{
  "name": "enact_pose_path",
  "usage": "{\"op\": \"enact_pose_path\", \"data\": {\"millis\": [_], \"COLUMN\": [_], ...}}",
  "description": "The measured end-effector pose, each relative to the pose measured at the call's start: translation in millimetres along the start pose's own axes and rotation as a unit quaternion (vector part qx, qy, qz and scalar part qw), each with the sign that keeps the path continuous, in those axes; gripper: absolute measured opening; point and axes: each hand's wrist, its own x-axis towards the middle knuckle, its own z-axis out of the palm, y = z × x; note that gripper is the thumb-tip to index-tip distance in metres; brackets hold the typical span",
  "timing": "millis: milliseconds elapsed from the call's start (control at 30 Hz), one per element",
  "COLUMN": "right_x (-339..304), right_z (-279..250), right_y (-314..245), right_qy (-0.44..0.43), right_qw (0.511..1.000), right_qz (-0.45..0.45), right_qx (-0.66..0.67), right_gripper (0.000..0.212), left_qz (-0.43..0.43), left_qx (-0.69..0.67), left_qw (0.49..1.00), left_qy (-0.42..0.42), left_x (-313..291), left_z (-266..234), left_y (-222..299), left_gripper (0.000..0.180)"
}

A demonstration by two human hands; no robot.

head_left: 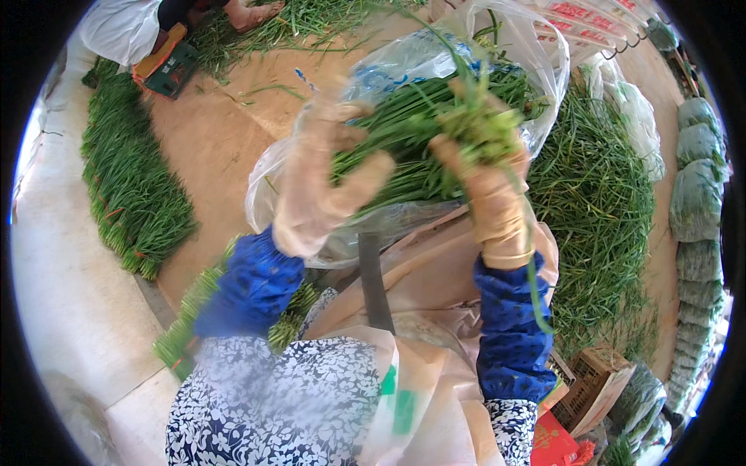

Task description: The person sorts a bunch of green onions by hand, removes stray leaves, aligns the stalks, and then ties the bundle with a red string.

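My right hand (489,190), in a tan glove, is closed around a small bunch of chives (486,128), its pale stem ends blurred by motion. One long blade trails down past the blue sleeve. My left hand (322,175), gloved too, is raised with thumb and fingers apart and nothing in it. Both hands are above a clear plastic bag (556,85) that lies open in front of me. More long green chives (404,116) rest inside it, their blades running side by side.
Loose chives (594,210) are heaped on the right. Tied bundles (128,171) line the left, with others (190,311) beside my left arm. Filled plastic bags (695,202) are stacked at far right, near a brown crate (594,388). Another person's foot (252,14) shows at the top.
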Motion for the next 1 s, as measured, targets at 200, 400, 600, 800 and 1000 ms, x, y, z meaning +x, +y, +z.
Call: {"op": "enact_pose_path", "data": {"millis": [200, 400, 600, 800, 1000], "right_x": [36, 43, 6, -50, -80], "right_z": [-78, -158, -157, -107, -106], "right_y": [-46, -182, -271, -214, -164], "right_qy": [0.175, 0.348, 0.371, 0.244, 0.198], "right_qw": [0.976, 0.745, 0.869, 0.939, 0.938], "right_qz": [-0.051, -0.321, -0.305, -0.235, -0.003], "right_qx": [-0.123, -0.47, -0.116, 0.058, 0.284], "right_gripper": [0.033, 0.035, 0.04, 0.037, 0.053], "left_qz": [0.087, 0.039, 0.102, 0.072, -0.277], "left_qx": [0.441, 0.445, 0.132, -0.206, -0.592], "left_qw": [0.869, 0.854, 0.958, 0.939, 0.57], "left_qy": [-0.208, -0.267, -0.232, -0.265, -0.498], "left_x": [-14, -14, 57, 183, 72], "left_z": [46, 48, -1, 19, 126], "left_y": [-125, -149, -42, 114, 50], "left_gripper": [0.082, 0.075, 0.066, 0.084, 0.128]}}
